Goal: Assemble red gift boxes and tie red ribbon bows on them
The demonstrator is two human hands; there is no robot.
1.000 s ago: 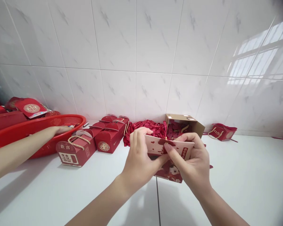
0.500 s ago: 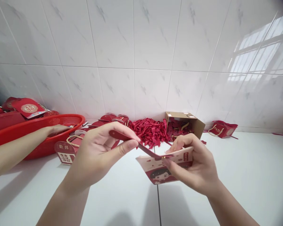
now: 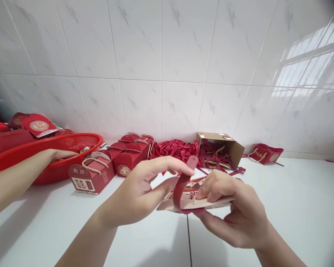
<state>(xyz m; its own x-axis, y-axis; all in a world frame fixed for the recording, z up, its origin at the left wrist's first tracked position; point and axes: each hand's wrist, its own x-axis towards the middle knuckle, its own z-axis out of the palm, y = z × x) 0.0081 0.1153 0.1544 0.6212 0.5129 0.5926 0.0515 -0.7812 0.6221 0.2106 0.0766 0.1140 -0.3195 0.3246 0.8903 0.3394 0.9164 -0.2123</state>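
Note:
A cream-and-red printed paper gift box (image 3: 186, 202), flattish in shape, is held tilted above the table. My right hand (image 3: 233, 209) grips its right side, fingers on the upper face and thumb underneath. Between the thumb and fingers of my left hand (image 3: 149, 187) is a dark red strap (image 3: 179, 189), pinched near its free end, which has a small hole. The strap curves up and over the box's near edge. Its other end lies under the box by my right thumb, where the fastening is hidden.
Another person's hand (image 3: 62, 154) reaches into a red plastic basket (image 3: 72, 138) at left. Red boxes with rope handles (image 3: 93, 174) stand beside it. Behind are a pile of red ribbons (image 3: 174, 150), an open cardboard box (image 3: 236, 150) of straps, and another red box (image 3: 267, 154).
The strap, stretched out to the left before, is now bent up over the gift box. My left hand has moved right, and the gift box has tipped to show another face.

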